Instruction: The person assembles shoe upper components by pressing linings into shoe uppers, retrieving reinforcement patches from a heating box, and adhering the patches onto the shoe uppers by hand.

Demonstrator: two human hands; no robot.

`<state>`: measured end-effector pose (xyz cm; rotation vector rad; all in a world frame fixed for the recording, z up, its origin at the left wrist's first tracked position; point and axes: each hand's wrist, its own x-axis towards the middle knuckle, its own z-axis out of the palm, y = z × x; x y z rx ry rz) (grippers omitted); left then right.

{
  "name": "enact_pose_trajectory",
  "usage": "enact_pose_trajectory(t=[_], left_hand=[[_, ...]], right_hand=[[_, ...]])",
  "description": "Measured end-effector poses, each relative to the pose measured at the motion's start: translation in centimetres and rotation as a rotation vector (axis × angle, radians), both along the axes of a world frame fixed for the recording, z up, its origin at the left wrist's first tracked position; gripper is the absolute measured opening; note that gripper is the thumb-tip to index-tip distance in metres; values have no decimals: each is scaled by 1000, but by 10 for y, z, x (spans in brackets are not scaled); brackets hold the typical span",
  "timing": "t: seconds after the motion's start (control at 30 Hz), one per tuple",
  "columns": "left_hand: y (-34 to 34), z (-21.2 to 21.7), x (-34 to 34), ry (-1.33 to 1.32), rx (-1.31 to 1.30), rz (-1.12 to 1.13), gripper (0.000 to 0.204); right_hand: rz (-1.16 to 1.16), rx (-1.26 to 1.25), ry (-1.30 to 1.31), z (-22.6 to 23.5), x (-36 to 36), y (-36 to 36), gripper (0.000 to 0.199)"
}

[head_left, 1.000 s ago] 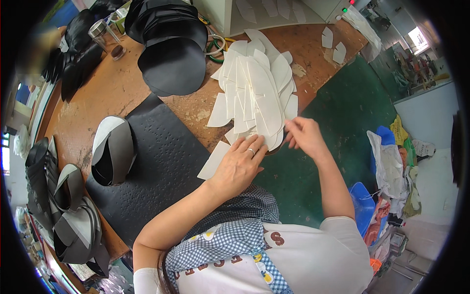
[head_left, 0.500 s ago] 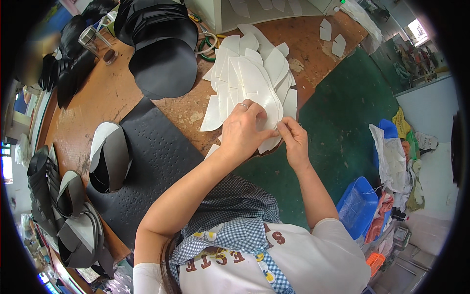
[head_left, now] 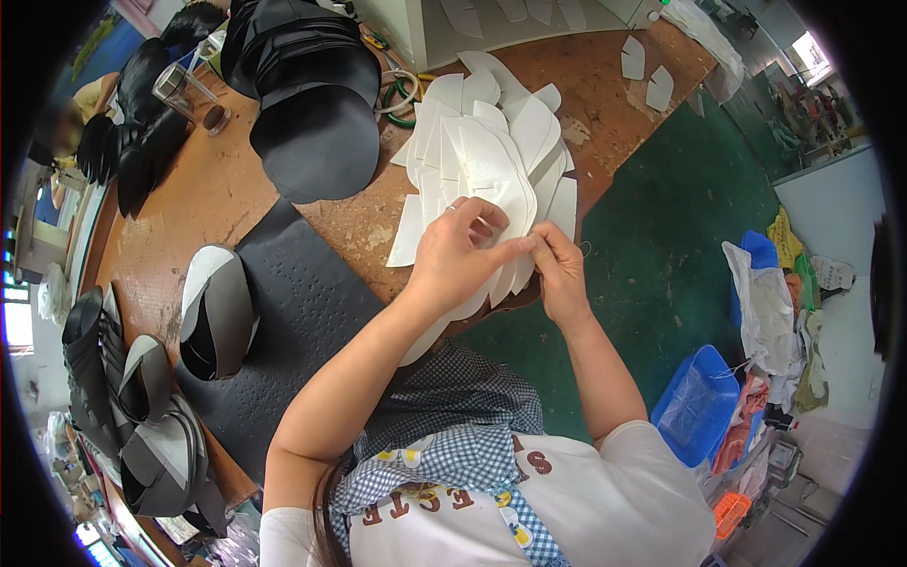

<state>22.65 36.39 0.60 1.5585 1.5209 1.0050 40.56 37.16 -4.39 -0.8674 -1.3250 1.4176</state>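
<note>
You are working at the near edge of the fanned pile of white, sole-shaped paper pieces [head_left: 491, 180], which is lying on the worn brown wooden surface [head_left: 217, 189] beside the black textured rubber mat [head_left: 302, 312]. Your left hand [head_left: 458, 255] is resting on the pile, its fingers [head_left: 505, 250] pinching the edge of one sheet. Your right hand [head_left: 559, 269] is meeting it, fingers pressed together on the same edge. I think it is better to separate only one sheet, slowly, while you are holding the pile flat.

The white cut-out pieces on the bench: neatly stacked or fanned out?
Fanned out. The white pieces overlap in a loose spread, tips splaying apart, while the left hand and right hand pinch their near edge.
</note>
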Motion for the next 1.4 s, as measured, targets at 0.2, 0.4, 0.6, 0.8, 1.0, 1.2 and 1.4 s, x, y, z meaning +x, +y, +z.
enact_pose_trajectory(t=[0.2,0.4,0.6,0.8,1.0,1.2,1.4], left_hand=[[-5,10,7,73,134,28,24],[-5,10,-3,49,251,156,13],[2,32,-112,-20,266,536,19],[-31,110,-172,52,513,646,17],[-90,75,-89,863,866,171,36],[-131,11,-49,728,566,-92,34],[-133,9,-52,662,545,-58,40]], right_hand=[[-29,157,-271,18,-1,-5,18],[-97,-49,-283,-6,14,-7,15],[-45,-246,-81,-12,17,-1,16],[-167,66,-643,-4,25,-4,16],[-616,679,-1050,71,-21,-22,17],[-30,398,-920,77,-37,-58,23],[321,-430,-147,62,-54,-62,25]])
